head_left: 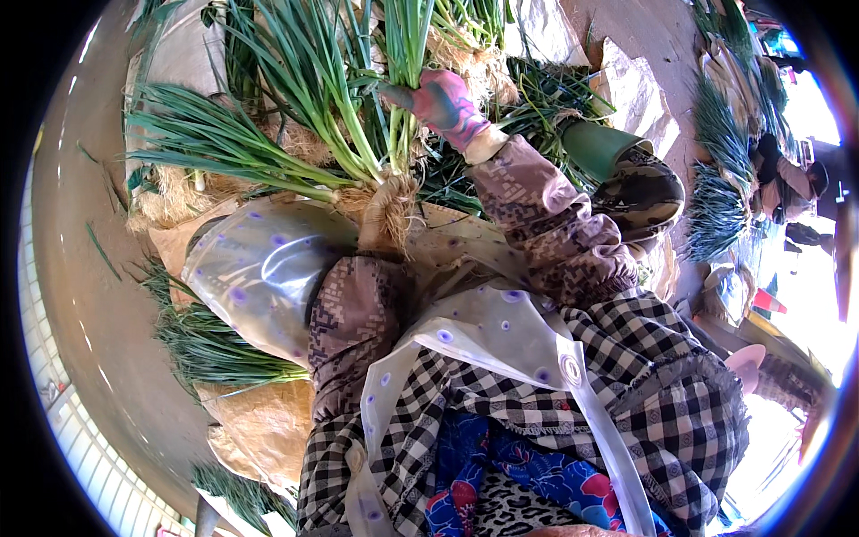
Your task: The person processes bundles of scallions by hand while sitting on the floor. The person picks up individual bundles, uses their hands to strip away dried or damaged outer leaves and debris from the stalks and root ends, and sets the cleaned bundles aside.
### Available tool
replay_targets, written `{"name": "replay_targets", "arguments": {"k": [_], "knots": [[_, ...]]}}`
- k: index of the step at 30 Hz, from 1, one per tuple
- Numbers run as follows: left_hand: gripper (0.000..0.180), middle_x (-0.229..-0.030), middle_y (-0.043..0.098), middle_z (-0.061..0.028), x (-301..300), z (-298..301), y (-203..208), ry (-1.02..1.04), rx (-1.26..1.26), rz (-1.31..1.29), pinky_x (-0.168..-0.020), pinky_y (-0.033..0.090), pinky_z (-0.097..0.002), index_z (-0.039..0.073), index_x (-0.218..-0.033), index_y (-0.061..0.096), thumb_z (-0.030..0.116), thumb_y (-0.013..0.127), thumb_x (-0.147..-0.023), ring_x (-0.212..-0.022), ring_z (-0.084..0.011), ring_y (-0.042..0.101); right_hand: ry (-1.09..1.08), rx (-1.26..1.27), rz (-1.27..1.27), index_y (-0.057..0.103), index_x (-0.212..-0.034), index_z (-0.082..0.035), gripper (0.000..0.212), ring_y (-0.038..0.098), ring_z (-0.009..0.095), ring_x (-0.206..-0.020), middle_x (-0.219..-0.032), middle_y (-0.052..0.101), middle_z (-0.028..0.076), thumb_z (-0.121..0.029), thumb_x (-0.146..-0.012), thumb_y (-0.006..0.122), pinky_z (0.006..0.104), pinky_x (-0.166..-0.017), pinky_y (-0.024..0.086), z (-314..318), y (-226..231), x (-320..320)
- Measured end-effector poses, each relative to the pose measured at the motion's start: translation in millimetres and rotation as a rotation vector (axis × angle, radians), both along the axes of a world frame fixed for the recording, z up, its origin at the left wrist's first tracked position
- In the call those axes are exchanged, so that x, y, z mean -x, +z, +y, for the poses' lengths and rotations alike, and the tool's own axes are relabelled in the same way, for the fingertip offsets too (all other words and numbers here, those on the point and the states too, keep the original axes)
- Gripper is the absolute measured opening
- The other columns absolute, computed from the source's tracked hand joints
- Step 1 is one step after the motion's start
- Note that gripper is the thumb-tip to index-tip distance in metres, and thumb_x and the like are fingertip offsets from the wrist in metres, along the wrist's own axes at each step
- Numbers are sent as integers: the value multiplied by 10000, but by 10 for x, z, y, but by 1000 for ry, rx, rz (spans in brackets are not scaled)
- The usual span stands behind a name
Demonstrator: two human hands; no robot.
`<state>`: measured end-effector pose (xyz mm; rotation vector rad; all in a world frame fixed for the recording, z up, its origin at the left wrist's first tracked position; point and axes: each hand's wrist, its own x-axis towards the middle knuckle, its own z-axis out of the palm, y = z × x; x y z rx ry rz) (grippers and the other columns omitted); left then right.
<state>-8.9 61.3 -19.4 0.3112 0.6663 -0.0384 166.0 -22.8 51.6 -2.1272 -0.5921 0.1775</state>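
Note:
A bunch of green onions (313, 98) with pale stringy roots (394, 192) fans out to the upper left over my lap. My right hand (445, 103), in a pink and blue patterned glove, is closed around the green stalks near the top centre. My left hand (380, 228), in a tan glove and half buried in the roots, grips the bunch's root end just above my camouflage-pattern sleeve (353, 322). A clear plastic apron with purple dots (259, 268) covers my knee beneath the bunch.
More green onions lie on brown sacks (259, 430) at the left and at the top. A green boot (599, 143) shows at upper right. Further onion bunches (716, 215) and another person (787, 179) are at the far right. A concrete floor (80, 295) runs down the left.

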Motion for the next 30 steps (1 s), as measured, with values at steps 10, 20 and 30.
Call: {"name": "replay_targets", "arguments": {"k": [10, 20, 30], "knots": [[222, -773, 563, -15, 5, 11, -34, 105, 8, -119, -438, 451, -214, 53, -955, 534, 168, 622, -786, -590, -103, 535, -77, -859, 945, 603, -805, 65, 160, 511, 150, -456, -739, 626, 133, -84, -746, 603, 251, -381, 367, -198, -274, 153], [338, -926, 569, -46, -78, -188, 147, 8, -382, -51, -671, 512, -280, 48, -1065, 499, 31, 640, -759, -812, -162, 575, -168, -386, 511, 617, -892, -32, 214, 567, 164, -624, -733, 618, 99, -162, -721, 613, 290, -569, 455, -27, -144, 139], [228, -754, 550, -74, 13, 51, 232, -178, 136, -57, -392, 414, -251, 24, -991, 497, 147, 571, -813, -524, -155, 502, 288, -989, 1177, 515, -1097, -9, 344, 329, 2, -457, -793, 552, -26, -201, -825, 602, 138, -424, 293, 77, 143, 111]]}}
